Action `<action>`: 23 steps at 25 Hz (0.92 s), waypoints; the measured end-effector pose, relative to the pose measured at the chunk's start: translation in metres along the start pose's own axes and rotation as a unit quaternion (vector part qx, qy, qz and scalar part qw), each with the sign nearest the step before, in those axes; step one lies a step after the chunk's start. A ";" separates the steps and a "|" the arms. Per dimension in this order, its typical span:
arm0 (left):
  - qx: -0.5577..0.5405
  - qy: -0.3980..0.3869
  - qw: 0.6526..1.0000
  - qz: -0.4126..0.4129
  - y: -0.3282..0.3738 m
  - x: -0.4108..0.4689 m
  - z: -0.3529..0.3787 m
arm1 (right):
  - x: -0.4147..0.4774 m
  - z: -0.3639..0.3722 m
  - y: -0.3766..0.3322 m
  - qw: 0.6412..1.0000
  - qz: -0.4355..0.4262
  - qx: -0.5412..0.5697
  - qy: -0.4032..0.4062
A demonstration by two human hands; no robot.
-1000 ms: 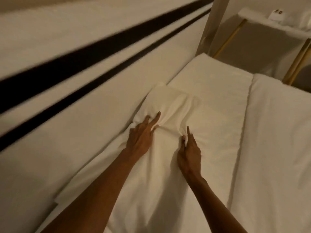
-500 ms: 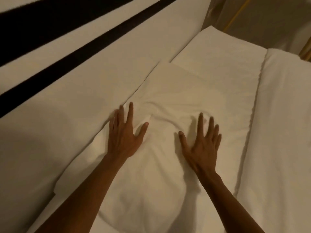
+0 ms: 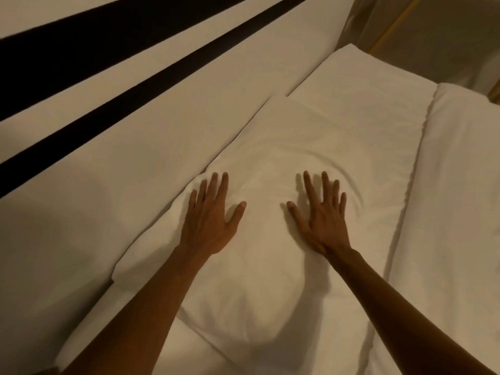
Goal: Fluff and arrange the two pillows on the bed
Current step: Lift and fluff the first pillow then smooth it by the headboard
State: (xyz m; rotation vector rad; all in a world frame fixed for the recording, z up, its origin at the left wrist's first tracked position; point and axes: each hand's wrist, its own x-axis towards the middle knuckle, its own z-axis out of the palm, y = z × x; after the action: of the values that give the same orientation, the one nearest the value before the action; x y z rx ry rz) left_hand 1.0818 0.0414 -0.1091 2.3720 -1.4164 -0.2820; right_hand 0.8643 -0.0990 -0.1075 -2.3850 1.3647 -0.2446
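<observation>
A white pillow [image 3: 270, 280] lies along the headboard, puffed up at its near end. My left hand [image 3: 209, 217] rests flat on its left side, fingers spread, holding nothing. My right hand [image 3: 322, 215] presses flat on its right side, fingers spread, with creases fanning out around it. A second white pillow [image 3: 359, 85] lies flat beyond the first, toward the bed's far corner; its near edge is tucked under the first pillow.
A cream padded headboard [image 3: 135, 125] with two black stripes runs along the left. A white duvet [image 3: 454, 212] covers the bed to the right of the pillows. A brass-coloured frame [image 3: 395, 21] stands past the bed's far corner.
One second ago both hands pinched the pillow fabric. They have let go and now lie flat and spread on the pillow, slightly farther apart than half a second ago.
</observation>
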 end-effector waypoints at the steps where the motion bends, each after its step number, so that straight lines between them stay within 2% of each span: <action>1: 0.009 -0.020 1.000 0.007 -0.003 -0.007 0.003 | -0.007 0.006 -0.008 1.000 -0.009 0.004 -0.013; 5: 0.011 -0.044 0.998 -0.033 -0.028 -0.024 0.012 | -0.029 0.032 -0.021 1.000 -0.003 0.004 -0.015; 10: 0.016 -0.041 0.999 -0.021 -0.038 -0.039 0.014 | -0.060 0.051 -0.020 1.000 -0.003 0.018 0.012; 17: 0.046 -0.024 0.997 0.050 -0.040 -0.067 0.006 | -0.104 0.058 -0.014 1.000 -0.014 0.009 -0.002; 19: 0.076 -0.055 0.995 0.040 -0.035 -0.079 0.000 | -0.118 0.049 -0.015 0.999 -0.009 -0.004 -0.037; 21: 0.105 -0.131 0.986 0.020 -0.025 -0.100 -0.020 | -0.140 0.031 -0.022 0.995 0.009 -0.027 -0.092; 23: 0.110 -0.215 0.970 0.022 0.000 -0.143 -0.052 | -0.180 -0.006 -0.035 0.988 0.063 -0.024 -0.139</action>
State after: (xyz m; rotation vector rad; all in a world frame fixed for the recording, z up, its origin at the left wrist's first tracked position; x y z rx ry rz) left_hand 1.0318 0.1776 -0.0633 2.5571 -1.7675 -0.6955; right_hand 0.7983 0.0698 -0.0814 -2.2557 1.3928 0.1513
